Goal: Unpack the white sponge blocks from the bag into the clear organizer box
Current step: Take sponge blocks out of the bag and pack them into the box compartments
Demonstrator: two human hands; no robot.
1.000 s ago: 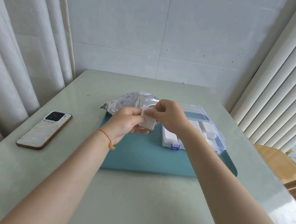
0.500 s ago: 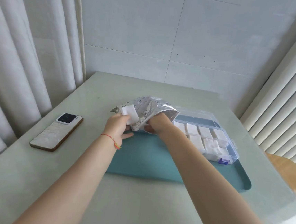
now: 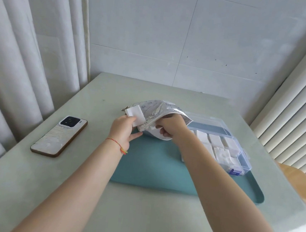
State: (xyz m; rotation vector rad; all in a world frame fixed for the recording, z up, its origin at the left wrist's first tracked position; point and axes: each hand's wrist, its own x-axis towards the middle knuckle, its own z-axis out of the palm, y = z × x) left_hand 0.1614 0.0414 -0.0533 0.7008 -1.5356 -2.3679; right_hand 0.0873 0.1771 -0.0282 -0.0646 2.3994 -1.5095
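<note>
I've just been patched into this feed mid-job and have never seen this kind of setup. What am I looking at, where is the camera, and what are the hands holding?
There is no machine here: a person works with bare hands, and the single wide-angle camera sits on their head, looking forward and down along both forearms. The left hand, with a red string bracelet on its wrist, grips a white sponge block. The right hand grips the crumpled silvery bag, fingers curled at its mouth. On the pale green table lies a teal mat. On the mat's right part sits the clear organizer box, lid open, with white sponge blocks already in several compartments. A phone lies face down on the table left of the mat. Curtains hang on the left, with blinds on the right.
</note>
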